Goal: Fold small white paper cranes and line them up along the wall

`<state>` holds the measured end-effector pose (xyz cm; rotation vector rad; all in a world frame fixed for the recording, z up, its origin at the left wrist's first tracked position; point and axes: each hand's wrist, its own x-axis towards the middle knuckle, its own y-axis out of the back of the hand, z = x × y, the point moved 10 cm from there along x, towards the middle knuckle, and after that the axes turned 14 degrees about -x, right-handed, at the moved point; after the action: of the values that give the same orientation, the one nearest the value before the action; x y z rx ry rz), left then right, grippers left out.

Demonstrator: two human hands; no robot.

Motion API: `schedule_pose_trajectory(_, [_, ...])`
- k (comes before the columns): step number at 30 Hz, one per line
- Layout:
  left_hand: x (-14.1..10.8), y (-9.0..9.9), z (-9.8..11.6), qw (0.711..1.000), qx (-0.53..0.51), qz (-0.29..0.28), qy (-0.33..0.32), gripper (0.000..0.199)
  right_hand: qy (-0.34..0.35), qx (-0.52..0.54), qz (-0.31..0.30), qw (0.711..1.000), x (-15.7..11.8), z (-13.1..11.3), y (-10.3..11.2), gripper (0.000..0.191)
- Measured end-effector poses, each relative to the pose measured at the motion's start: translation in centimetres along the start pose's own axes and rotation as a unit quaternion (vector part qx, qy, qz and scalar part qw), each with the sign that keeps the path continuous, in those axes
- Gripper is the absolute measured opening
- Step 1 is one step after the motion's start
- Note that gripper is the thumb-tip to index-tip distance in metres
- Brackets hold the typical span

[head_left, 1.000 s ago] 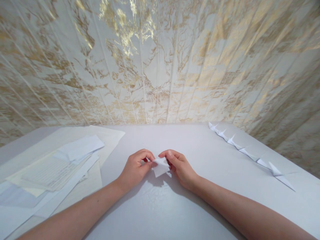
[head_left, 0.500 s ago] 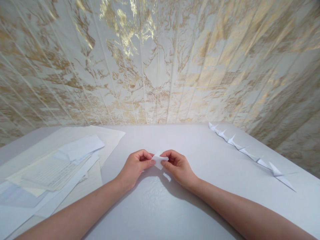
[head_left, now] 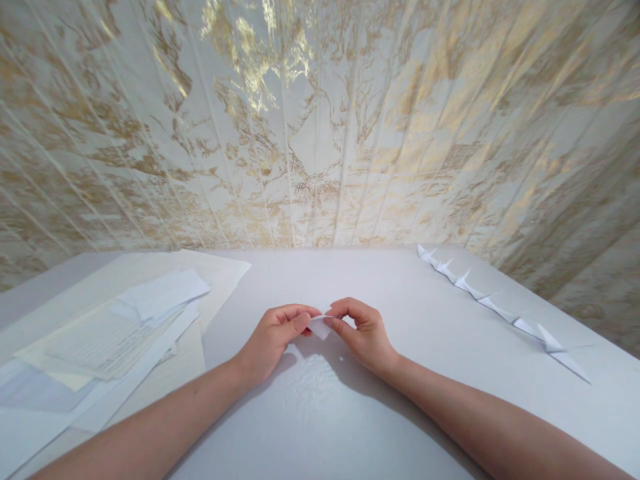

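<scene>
Between my two hands is a small folded piece of white paper (head_left: 320,327), held just above the white table (head_left: 320,413). My left hand (head_left: 283,330) pinches its left side between thumb and fingers. On the other side, my right hand (head_left: 359,330) grips the paper's right edge with thumb and index finger. The fingertips of both hands nearly meet at the paper's top, and they cover much of it. A pointed lower part of the paper shows below the thumbs.
Several folded white paper cranes (head_left: 553,341) stand in a slanting row along the table's right side. Loose paper sheets (head_left: 163,293), some with writing, lie stacked at the left. A wall with gold-patterned covering (head_left: 310,133) rises behind the table.
My left fingers have moved right and now reach over the paper's top edge. My right hand has shifted slightly right. Less of the paper shows, and its upper point is no longer visible.
</scene>
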<state>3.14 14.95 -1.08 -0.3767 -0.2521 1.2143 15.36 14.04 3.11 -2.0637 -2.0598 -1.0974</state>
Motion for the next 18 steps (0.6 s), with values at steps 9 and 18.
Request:
schedule_pose_trajectory(9, [0.1,0.4,-0.6,0.997,-0.064,0.02,0.029,0.029,0.061,-0.067,0.025,0.996,-0.1,-1.2,0.7,0.009])
schedule_pose_trajectory(18, [-0.1,1.0,-0.8,0.996,-0.044,0.053,0.052,0.033,0.092,-0.047,-0.033,0.994,-0.2,-1.4,-0.5,0.009])
